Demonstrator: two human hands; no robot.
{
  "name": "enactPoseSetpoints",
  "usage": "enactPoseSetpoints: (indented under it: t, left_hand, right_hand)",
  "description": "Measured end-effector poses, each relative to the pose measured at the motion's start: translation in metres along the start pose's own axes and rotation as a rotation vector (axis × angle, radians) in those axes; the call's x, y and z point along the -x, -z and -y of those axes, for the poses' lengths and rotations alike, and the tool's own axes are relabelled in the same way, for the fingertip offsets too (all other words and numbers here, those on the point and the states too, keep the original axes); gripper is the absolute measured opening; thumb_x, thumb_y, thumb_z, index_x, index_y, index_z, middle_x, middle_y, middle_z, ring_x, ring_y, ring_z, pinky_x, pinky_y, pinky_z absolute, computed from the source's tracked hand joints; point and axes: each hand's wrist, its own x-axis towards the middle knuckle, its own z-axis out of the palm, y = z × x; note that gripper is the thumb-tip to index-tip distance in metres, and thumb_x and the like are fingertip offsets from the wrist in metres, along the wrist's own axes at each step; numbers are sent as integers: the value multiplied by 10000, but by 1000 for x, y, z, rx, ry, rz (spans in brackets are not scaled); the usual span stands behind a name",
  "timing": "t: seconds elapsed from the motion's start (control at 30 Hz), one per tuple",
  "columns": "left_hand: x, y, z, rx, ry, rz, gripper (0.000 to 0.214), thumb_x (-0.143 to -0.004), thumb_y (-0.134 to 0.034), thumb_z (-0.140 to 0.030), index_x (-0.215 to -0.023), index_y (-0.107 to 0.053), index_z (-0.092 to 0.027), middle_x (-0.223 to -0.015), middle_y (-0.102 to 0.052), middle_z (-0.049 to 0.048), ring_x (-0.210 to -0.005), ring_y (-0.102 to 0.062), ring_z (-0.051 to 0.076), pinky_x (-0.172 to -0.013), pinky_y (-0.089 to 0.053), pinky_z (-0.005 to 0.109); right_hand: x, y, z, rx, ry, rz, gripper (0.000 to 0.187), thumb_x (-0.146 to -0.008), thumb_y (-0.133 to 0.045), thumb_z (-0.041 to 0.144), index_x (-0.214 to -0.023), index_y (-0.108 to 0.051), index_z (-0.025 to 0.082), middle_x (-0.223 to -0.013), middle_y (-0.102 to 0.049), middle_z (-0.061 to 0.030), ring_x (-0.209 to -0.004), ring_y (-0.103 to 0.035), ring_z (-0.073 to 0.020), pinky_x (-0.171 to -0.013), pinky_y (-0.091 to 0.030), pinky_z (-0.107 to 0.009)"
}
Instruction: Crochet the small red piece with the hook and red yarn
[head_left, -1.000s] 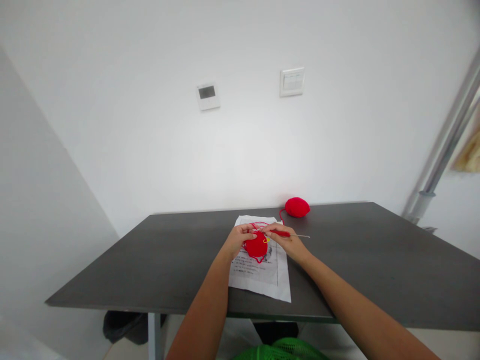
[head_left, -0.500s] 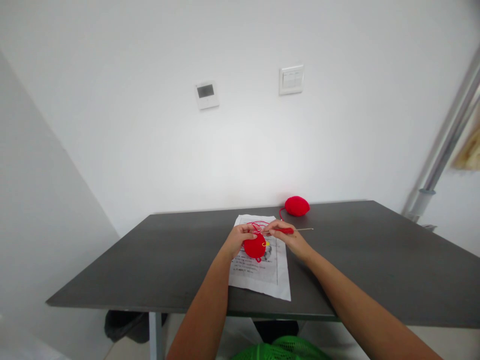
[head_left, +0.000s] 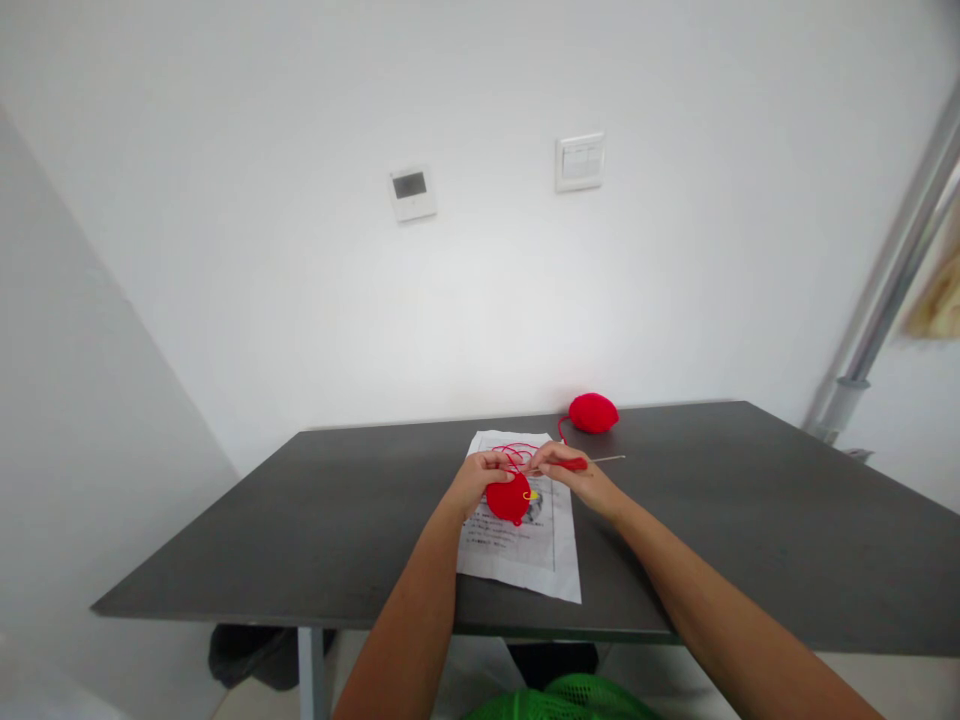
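Note:
My left hand pinches the upper edge of a round red crochet piece. Loops of red yarn lie about its fingers. A small yellow stitch marker hangs at the piece's right side. My right hand is closed around a crochet hook with a red grip, its thin metal end sticking out to the right. The hook's other tip meets the work near my left fingertips, too small to make out in detail. Both hands are above a printed sheet of paper.
A ball of red yarn rests at the back of the dark table, against the white wall, its strand running toward my hands. Below the front edge are a green perforated item and a black bin bag.
The red crochet piece has tilted slightly and sits a touch lower and to the left. Both hands have barely shifted, keeping their holds.

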Motion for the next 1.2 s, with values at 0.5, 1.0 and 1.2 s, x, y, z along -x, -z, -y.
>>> enactPoseSetpoints:
  t: [0.5, 1.0, 1.2]
  left_hand:
    - [-4, 5, 5, -59, -79, -9, 282, -527, -683, -124, -809, -662, -127, -659, -641, 10, -565, -547, 109, -563, -374, 220]
    - [0, -1, -4, -265, -205, -72, 192, -524, -679, -131, -716, -672, -128, -628, -588, -3, -578, -506, 104, -566, -376, 220]
    - [-1, -3, -2, -238, -176, -70, 214, -525, -693, -147, -737, -676, -126, -658, -613, 15, -602, -531, 121, -582, -401, 234]
  right_hand:
    - [0, -4, 8, 234, 41, -15, 190, -828, -516, 341, -808, -610, 178, -821, -632, -45, -825, -581, -196, -770, -434, -327]
    - [-1, -12, 4, 345, 76, -6, 163, -849, -474, 294, -822, -589, 183, -798, -601, -33, -779, -550, -175, -729, -421, -293]
    - [-2, -15, -2, 391, 136, -36, 116, -840, -489, 263, -825, -578, 189, -805, -591, -34, -769, -544, -164, -724, -431, -287]
